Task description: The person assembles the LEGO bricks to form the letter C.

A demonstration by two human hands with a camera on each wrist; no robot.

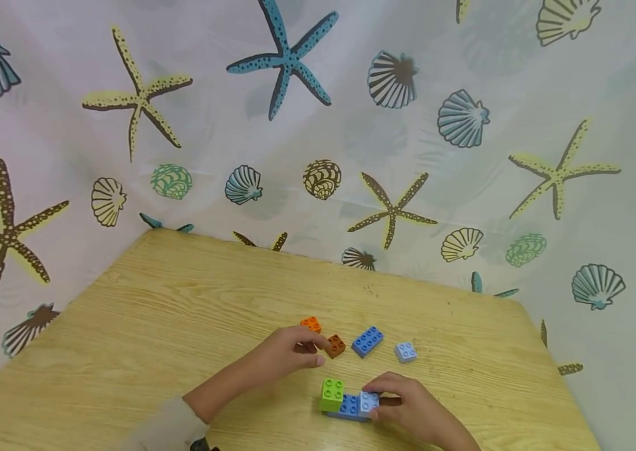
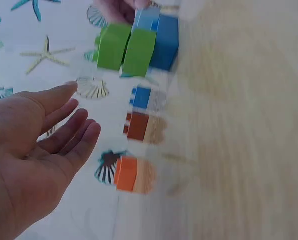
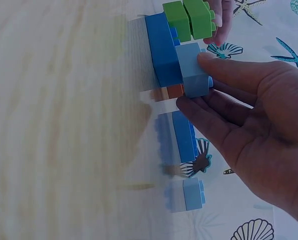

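A blue toy brick (image 1: 348, 407) lies on the table, with two stacked lime green bricks (image 1: 332, 394) on its left end. At its right end sits a light blue brick (image 3: 193, 70), which my right hand (image 1: 414, 404) pinches between thumb and fingers. From these views I cannot tell whether that brick is fully pressed down. My left hand (image 1: 290, 351) hovers left of the green bricks with its fingers relaxed and holds nothing; the left wrist view shows a gap between its fingertips. Closest to it is a brown brick (image 1: 335, 346), with an orange brick (image 1: 311, 324) just behind.
Behind the assembly lie a long blue brick (image 1: 367, 341) and a loose light blue brick (image 1: 405, 352). The wooden table (image 1: 183, 300) runs back to a hanging cloth (image 1: 323, 138) printed with starfish and shells, which also closes off both sides.
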